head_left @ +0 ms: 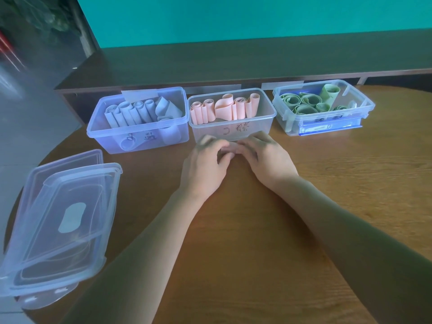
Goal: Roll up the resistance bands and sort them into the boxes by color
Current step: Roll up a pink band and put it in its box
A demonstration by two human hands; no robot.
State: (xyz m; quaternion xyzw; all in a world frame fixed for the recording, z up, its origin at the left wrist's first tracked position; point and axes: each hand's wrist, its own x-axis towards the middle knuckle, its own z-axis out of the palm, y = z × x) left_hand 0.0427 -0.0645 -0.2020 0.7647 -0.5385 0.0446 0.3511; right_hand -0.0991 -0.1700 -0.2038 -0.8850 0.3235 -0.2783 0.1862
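Two hands, left and right, pinching a pink band roll, long axis left-right, before the middle box

Two clear lids lie stacked at the left edge of the wooden surface. Behind it runs a dark shelf below a teal wall.

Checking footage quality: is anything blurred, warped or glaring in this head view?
Head view: hands motion-blurred, so the pink band between them is indistinct; wide-angle lens bends the table edge and shelf; the lids show soft sheen; light is dim.
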